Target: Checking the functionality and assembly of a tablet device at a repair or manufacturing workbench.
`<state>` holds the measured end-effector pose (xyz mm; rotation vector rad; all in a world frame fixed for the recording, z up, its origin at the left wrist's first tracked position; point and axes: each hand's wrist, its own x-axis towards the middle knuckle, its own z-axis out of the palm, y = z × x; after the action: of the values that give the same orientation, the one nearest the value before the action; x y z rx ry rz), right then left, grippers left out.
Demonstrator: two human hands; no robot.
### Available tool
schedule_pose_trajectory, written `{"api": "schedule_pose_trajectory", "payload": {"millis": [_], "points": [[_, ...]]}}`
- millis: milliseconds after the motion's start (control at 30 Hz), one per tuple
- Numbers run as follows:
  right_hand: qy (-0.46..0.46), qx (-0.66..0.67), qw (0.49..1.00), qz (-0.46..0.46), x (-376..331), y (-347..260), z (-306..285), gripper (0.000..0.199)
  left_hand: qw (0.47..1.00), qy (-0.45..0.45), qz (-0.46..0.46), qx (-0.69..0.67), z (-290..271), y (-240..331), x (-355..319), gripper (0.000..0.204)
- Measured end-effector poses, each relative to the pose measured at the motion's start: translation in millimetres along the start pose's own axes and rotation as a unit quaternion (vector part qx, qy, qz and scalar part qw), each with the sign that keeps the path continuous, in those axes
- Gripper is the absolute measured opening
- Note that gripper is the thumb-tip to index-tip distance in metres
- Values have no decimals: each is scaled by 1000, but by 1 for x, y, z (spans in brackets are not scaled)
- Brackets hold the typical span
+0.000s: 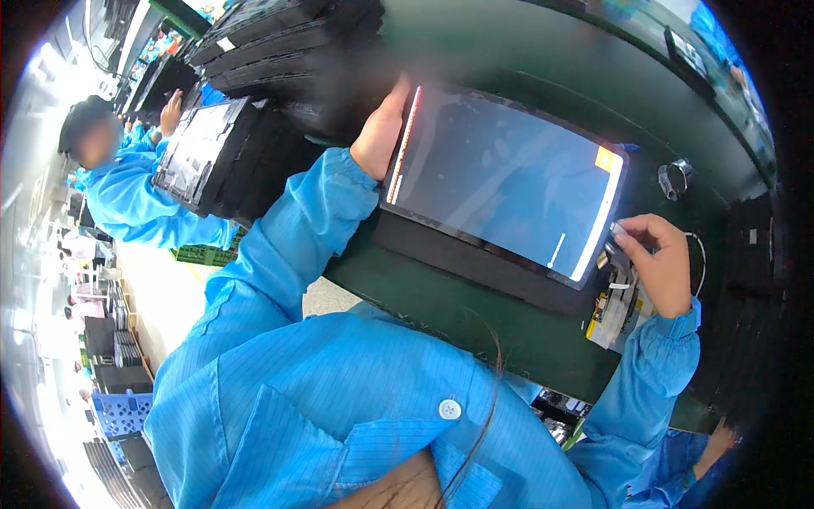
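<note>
A tablet (pixel 509 182) with a lit screen lies slanted over a black pad (pixel 475 259) on the dark green bench. My left hand (pixel 381 134) grips its left edge, with most fingers hidden behind it. Beside the tablet's right edge, my right hand (pixel 660 259) pinches a small grey plug-like piece (pixel 617 229) between thumb and forefinger. Whether that piece touches the tablet I cannot tell. Just below the right fingers sits a small circuit board (pixel 612 314) with yellow and white parts. A thin white cable (pixel 702 254) curves behind that hand.
A silvery loop, perhaps rolled tape (pixel 675 179), lies beyond my right hand. Black trays (pixel 263 51) are stacked at the far left. A co-worker in blue (pixel 127 191) is by another dark stack. A raised green ledge (pixel 627 76) borders the bench's far side.
</note>
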<state>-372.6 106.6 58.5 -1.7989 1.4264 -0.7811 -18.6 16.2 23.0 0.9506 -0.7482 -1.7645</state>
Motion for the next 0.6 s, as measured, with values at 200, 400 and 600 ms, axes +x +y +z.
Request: {"api": "schedule_pose_trajectory", "payload": {"millis": [200, 400, 600], "points": [[22, -35, 999, -15, -1, -3, -1, 15, 1000, -2, -12, -23, 4, -1, -2, 47], [21, 9, 1000, 9, 1, 2, 2, 15, 999, -21, -2, -42, 2, -3, 1, 45], [3, -12, 999, -32, 7, 3, 2, 14, 1000, -10, 8, -13, -4, -5, 3, 45]]}}
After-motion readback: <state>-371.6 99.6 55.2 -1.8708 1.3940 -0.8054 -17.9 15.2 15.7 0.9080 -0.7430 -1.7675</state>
